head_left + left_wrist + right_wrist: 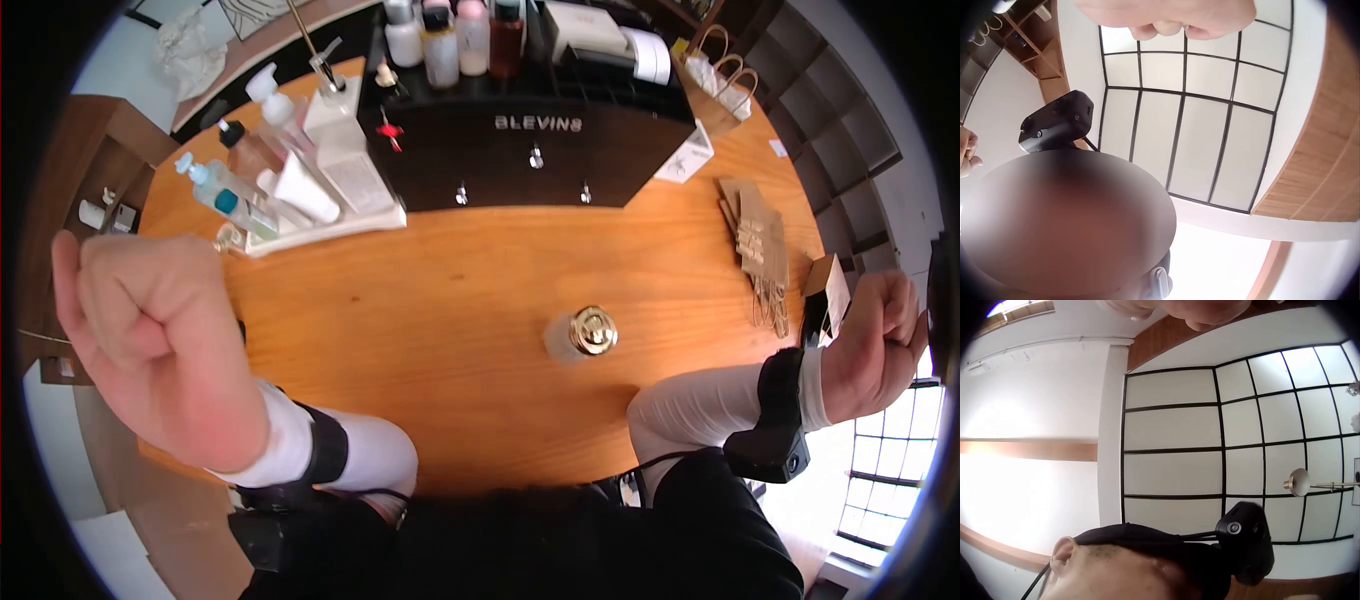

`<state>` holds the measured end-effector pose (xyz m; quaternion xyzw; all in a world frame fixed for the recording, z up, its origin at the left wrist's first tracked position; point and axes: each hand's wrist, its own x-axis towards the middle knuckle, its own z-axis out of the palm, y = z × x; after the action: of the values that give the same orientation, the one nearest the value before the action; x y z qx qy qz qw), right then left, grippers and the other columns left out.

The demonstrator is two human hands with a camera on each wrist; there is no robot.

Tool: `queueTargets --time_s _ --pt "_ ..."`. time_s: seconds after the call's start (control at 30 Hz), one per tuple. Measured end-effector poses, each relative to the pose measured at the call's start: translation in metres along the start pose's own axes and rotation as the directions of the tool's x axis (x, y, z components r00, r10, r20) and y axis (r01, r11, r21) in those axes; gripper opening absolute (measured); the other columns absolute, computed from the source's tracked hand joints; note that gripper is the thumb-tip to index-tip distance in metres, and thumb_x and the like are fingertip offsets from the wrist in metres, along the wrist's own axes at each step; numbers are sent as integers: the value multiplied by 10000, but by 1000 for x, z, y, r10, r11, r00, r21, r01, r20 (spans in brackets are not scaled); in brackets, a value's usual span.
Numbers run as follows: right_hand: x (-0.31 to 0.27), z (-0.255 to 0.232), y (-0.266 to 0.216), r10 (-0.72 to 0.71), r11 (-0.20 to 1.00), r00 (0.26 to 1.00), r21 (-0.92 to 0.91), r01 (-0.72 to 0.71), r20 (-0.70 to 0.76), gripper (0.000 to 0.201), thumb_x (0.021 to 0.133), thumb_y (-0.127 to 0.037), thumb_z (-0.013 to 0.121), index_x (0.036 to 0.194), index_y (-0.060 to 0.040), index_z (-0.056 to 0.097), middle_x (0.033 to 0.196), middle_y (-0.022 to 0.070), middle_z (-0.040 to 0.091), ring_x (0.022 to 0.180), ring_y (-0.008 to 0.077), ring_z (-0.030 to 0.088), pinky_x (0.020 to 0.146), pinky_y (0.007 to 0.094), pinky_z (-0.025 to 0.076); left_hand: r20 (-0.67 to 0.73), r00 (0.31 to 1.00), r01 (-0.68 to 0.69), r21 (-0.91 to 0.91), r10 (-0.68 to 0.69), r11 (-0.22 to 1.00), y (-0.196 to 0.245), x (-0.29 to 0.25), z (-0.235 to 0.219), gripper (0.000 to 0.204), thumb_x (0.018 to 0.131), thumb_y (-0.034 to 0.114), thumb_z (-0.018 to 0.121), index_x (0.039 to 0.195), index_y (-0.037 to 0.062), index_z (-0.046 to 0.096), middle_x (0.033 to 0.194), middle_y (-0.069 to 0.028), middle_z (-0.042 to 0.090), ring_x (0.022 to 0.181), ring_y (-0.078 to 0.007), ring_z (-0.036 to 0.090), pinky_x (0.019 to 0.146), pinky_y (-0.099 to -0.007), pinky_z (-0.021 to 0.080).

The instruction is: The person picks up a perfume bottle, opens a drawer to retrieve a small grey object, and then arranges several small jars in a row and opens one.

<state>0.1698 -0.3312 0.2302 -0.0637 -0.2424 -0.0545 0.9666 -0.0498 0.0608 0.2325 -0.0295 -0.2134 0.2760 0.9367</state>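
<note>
My left hand (165,345) is raised at the left, over the table's edge, with its fingers curled into a fist and nothing seen in it. At the far right my right hand (872,345) is up too, its fingers likewise folded in. The left wrist view has curled fingers (1169,26) along its top edge; the right wrist view cuts off most of the right hand (1185,309). Between the forearms, apart from both hands, a small frosted bottle (562,340) with a shiny gold cap (595,330) stands on the wooden table (450,330).
A black drawer box (480,160) stands at the back, with several bottles on top. Left of it, a white tray (330,232) holds pump bottles and tubes. Flat brown paper bags (760,240) lie at the right. Black wrist cameras (770,455) are strapped to both forearms.
</note>
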Motion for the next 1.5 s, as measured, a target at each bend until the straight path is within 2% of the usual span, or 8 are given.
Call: queueTargets --time_s 0.13,0.23,0.33,0.5,0.6,0.83,1.0,1.5 --pt "15 2 16 116 993 993 40 -115 -29 382 863 92 482 648 -133 259 614 -16 178 531 122 221 537 300 230 -26 999 20 66 -19 998 -10 5 -1 434 926 -11 502 593 164 285 551 32 291 485 -70 249 466 -298 104" --pt "11 5 37 -56 974 994 -223 33 -93 354 826 95 484 625 -121 286 617 -4 190 545 133 252 545 307 248 -19 999 34 118 -32 992 -11 5 -1 363 825 -82 481 580 141 331 548 27 283 491 -71 254 464 -291 115" --pt "15 0 43 136 988 991 -67 -136 -10 353 821 95 487 611 -123 305 612 7 210 551 144 269 564 317 265 -62 997 53 98 -47 994 -13 6 -2 302 733 -117 455 576 124 365 553 22 295 495 -73 259 459 -287 124" --pt "12 4 61 310 948 946 47 -316 99 334 806 81 477 590 -132 336 597 30 238 544 161 284 604 334 288 -69 997 36 97 -29 995 -21 4 -3 422 929 -13 502 584 139 313 543 16 297 477 -93 233 454 -302 137" --pt "8 9 65 260 965 965 18 -260 18 302 813 -18 487 578 -137 340 598 33 246 563 166 297 633 336 289 -22 1000 13 192 -9 981 -20 0 -1 468 1001 72 504 598 151 280 531 15 280 462 -95 230 453 -304 139" --pt "-6 20 81 126 990 992 -59 -125 28 170 840 -176 485 708 -122 393 718 36 326 710 189 339 702 364 279 21 1000 -3 216 -2 976 -31 -3 -3 477 1023 110 494 604 160 272 510 24 271 444 -86 204 455 -286 146" --pt "-10 21 82 128 991 989 -47 -125 71 107 867 -176 487 837 -102 416 797 45 332 784 204 342 768 391 286 47 999 -21 264 9 964 -32 -3 -5 468 1052 125 463 620 159 288 502 22 279 443 -87 202 455 -275 166" --pt "-27 34 77 155 982 972 84 -171 176 112 886 -186 464 917 -86 423 827 56 347 829 222 367 808 414 295 52 998 23 316 -42 948 -57 -3 -8 485 1070 140 449 611 169 295 490 33 234 428 -107 151 472 -284 208"
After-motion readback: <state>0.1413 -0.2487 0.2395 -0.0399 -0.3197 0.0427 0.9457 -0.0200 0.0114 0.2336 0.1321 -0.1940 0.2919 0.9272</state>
